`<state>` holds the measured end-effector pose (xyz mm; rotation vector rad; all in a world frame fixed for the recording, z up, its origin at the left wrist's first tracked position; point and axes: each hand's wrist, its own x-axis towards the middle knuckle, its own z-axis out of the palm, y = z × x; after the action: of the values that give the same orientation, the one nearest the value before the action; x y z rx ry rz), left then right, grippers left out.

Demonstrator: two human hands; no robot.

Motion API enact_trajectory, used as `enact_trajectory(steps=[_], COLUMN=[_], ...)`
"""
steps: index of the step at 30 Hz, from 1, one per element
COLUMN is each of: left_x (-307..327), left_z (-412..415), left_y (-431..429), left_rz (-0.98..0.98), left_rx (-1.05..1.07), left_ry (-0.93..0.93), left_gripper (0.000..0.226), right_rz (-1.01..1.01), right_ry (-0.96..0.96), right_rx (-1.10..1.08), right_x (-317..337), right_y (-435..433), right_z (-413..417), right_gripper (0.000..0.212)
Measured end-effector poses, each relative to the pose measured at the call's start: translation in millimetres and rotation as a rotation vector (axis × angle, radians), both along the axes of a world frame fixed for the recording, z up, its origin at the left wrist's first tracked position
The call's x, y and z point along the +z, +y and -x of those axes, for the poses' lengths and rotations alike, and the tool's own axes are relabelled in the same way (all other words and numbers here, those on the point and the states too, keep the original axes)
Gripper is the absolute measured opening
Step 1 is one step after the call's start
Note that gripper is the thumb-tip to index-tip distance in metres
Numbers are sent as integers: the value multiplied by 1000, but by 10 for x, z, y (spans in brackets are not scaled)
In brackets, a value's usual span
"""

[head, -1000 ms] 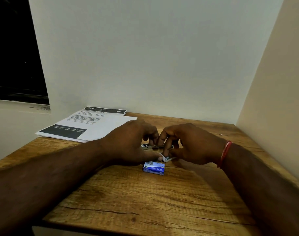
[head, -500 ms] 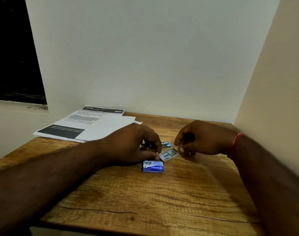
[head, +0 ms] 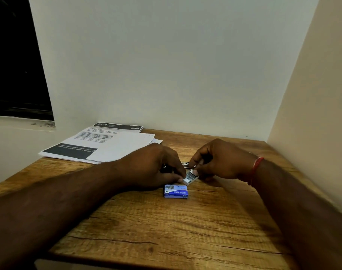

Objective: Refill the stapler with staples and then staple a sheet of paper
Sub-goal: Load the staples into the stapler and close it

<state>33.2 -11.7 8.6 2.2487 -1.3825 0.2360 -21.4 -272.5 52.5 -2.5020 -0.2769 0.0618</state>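
The right hand (head: 222, 160), which half a second ago had drawn off to the right, has come back in. Its thumb and forefinger are now curled narrowly together over the far end of the tray (head: 186, 182), just beside the left hand (head: 156, 168). Whether they already pinch a strip of staples (head: 191, 176) cannot be told; the fingertips hide it. The left hand has barely moved: its fingers stay curled over the stapler (head: 186, 164), of which only a dark sliver shows between the two hands, and its thumb rests against the tray's near corner. The tray lies open on the table (head: 166, 230), and the blue box (head: 176, 191) it seems to have come from sits just in front of it. The papers (head: 115, 145) lie untouched at the far left. The return of the right hand suggests the refill is at its start — a strip being picked out, not yet loaded — and the stapling of a sheet is still to come.
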Motion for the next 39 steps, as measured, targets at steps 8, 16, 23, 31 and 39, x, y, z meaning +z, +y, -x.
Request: enact_trajectory(steps=[8, 16, 23, 31, 39], left_x=[222, 326, 352, 342, 314], left_z=[159, 319, 269, 169, 134], left_y=[75, 90, 114, 147, 131], left_rz=[31, -227, -209, -194, -157], left_rx=[21, 32, 53, 132, 89], left_ry=[62, 204, 186, 142, 121], left_gripper=[18, 47, 29, 34, 32], right_rz=[-31, 155, 162, 118, 102], right_ry=[80, 47, -4, 57, 62], right_rx=[124, 203, 198, 219, 219], right_x=[54, 98, 75, 116, 102], right_y=[-66, -104, -125, -179, -122], right_z=[47, 73, 48, 62, 63], right_gripper=[18, 46, 30, 29, 30])
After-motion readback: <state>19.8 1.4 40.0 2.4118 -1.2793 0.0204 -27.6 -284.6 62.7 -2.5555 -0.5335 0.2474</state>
